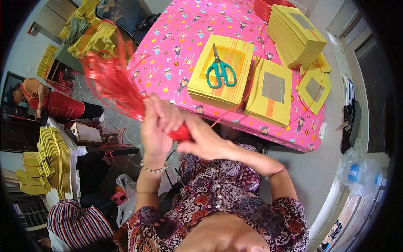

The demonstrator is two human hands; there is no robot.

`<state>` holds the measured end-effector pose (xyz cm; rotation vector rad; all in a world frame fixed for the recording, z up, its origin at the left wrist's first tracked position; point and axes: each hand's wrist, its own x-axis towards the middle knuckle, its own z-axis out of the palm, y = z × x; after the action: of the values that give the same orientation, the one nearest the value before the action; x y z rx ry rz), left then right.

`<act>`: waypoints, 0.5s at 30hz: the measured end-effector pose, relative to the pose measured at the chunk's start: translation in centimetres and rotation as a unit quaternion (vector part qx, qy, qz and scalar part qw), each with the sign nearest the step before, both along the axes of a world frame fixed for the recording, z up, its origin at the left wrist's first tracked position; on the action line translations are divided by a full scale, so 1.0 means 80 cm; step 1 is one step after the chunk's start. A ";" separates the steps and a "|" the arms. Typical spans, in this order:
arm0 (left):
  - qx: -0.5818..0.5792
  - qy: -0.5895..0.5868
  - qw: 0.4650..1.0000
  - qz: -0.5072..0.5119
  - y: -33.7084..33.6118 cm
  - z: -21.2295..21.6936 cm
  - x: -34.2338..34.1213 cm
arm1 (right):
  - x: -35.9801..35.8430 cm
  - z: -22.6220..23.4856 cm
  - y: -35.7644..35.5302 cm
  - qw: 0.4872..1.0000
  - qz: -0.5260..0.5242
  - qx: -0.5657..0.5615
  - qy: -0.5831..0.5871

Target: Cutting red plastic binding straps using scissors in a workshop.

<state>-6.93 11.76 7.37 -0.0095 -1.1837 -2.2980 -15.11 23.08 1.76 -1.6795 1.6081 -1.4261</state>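
The left hand (153, 130) is closed around a bundle of red strands (119, 86), which spreads up and leftward near the pink-covered table (168, 54). The right hand (205, 140) is at its lower end; the fingers are partly hidden, so I cannot tell whether they grip. Farther, green-handled scissors (218, 72) lie upon a yellow box (212, 98), beside other yellow boxes (256, 98).

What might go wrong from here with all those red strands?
The loose ends of the red bundle fanning out beyond the left hand could tangle. The thin red strand running past the yellow boxes might snag on a corner. The green-handled scissors, lying atop one box, could slide off if it's bumped.
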 end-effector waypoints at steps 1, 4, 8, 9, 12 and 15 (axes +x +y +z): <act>0.018 0.017 1.000 0.001 -0.003 0.014 0.004 | 0.014 -0.012 -0.001 0.999 -0.020 -0.047 0.000; 0.008 0.055 0.998 0.023 -0.011 0.050 0.018 | 0.036 -0.041 -0.006 0.997 0.001 0.010 -0.073; -0.012 0.149 0.988 0.034 -0.031 0.100 0.033 | 0.047 -0.143 -0.023 0.995 0.051 0.019 -0.089; -0.022 0.185 0.982 -0.004 -0.048 0.107 0.034 | 0.038 -0.168 -0.024 0.997 0.040 0.039 -0.052; -0.077 0.229 0.969 0.042 -0.085 0.142 0.069 | 0.015 -0.235 -0.023 0.998 0.014 0.059 0.030; -0.133 0.214 0.966 0.063 -0.125 0.151 0.105 | -0.018 -0.267 -0.009 0.992 -0.055 0.113 0.008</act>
<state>1.48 1.79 19.47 -0.4920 -1.2068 -1.8837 -16.53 22.36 -19.62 -1.4978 1.8196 -1.2297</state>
